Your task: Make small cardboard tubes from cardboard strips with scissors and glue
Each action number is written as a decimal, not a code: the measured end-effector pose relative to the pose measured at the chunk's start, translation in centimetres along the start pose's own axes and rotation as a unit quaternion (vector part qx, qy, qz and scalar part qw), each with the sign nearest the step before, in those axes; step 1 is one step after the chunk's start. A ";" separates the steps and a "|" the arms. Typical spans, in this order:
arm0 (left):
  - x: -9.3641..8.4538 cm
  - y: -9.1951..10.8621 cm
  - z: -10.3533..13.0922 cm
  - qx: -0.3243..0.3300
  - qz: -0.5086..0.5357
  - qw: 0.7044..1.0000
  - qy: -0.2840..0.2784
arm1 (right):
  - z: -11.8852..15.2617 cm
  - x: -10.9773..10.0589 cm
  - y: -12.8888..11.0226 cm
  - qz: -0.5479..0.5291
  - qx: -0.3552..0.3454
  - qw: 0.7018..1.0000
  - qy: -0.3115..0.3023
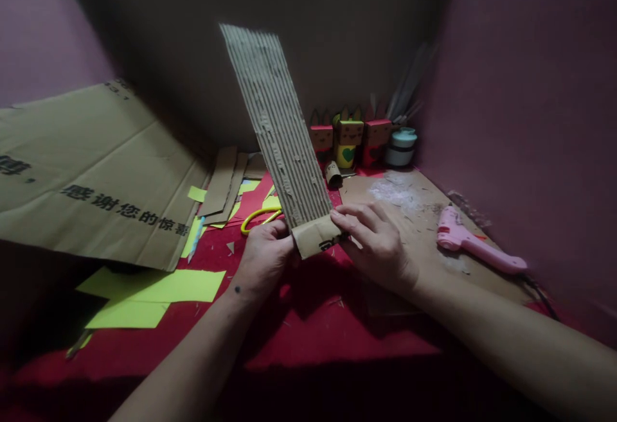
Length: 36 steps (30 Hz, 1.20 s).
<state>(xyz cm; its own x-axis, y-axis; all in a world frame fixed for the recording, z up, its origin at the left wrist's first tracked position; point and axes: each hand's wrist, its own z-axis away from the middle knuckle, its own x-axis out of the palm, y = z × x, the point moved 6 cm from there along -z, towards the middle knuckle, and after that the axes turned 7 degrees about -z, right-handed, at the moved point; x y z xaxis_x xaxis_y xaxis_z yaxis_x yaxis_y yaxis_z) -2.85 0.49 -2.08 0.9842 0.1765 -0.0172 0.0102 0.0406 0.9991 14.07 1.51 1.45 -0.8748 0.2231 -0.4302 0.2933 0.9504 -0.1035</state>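
A long strip of corrugated cardboard (284, 133) rises up and to the left from my hands, its ridged side showing. Its lower end is folded over, with the smooth brown face and part of a dark print outward. My left hand (267, 252) grips the left edge of that fold, thumb in front. At the fold's right edge, my right hand (376, 242) holds on with its fingers curled. Behind my left hand lie scissors with a yellow handle (260, 216), partly hidden.
A large printed cardboard sheet (120, 184) leans at left above yellow paper (164, 286). On a cardboard mat (400, 216) at right lies a pink glue gun (475, 245). Decorated figures (349, 142) and a lidded teal container (401, 147) stand behind.
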 end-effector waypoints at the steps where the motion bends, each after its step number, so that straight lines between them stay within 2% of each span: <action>1: -0.1 -0.1 0.0 0.001 -0.006 1.000 0.000 | 0.1 0.0 0.0 -0.011 0.004 1.000 -0.002; 4: -0.3 -0.1 -0.2 0.007 -0.024 1.000 0.007 | 0.4 0.5 1.0 -0.117 0.084 0.989 -0.032; 6: -0.5 0.1 -0.2 0.014 -0.035 0.999 0.013 | 0.9 1.0 2.4 -0.253 0.199 0.946 -0.040; 7: -0.5 0.3 -0.2 0.019 -0.042 0.999 0.015 | 1.2 1.4 3.2 -0.329 0.264 0.906 -0.035; 9: -0.5 0.8 -0.1 0.043 -0.059 0.997 0.015 | 2.0 2.0 4.4 -0.457 0.380 0.804 -0.008; 11: -0.4 1.5 0.2 0.083 -0.086 0.993 0.015 | 2.7 2.7 5.2 -0.536 0.463 0.706 0.006; 12: -0.4 1.7 0.3 0.104 -0.102 0.989 0.015 | 2.9 3.1 5.3 -0.560 0.493 0.666 0.001; 14: -0.4 1.9 0.6 0.130 -0.126 0.983 0.016 | 3.2 3.7 5.2 -0.598 0.530 0.601 -0.025; 17: -0.4 1.6 0.9 0.137 -0.134 0.981 0.002 | 3.2 4.3 4.3 -0.643 0.536 0.542 -0.071; 21: -0.1 1.3 1.0 0.133 -0.159 0.978 -0.006 | 3.2 4.8 3.1 -0.656 0.551 0.501 -0.123; 25: 0.4 0.8 0.9 0.102 -0.165 0.981 -0.008 | 3.2 5.0 2.5 -0.658 0.566 0.482 -0.123; 30: 0.5 0.5 0.9 0.092 -0.185 0.978 -0.004 | 2.9 4.7 2.2 -0.651 0.564 0.493 -0.122; 36: 0.7 0.0 0.8 0.060 -0.155 0.986 -0.004 | 2.8 4.6 2.4 -0.641 0.554 0.518 -0.118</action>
<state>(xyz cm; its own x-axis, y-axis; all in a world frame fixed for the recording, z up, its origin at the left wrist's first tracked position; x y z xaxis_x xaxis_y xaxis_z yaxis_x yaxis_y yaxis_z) -2.01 -0.17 -2.04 0.9322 0.1657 -0.3219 0.3302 -0.0248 0.9436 11.81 4.22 -3.29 -0.5922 -0.5937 0.5447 -0.3145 -0.4521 -0.8347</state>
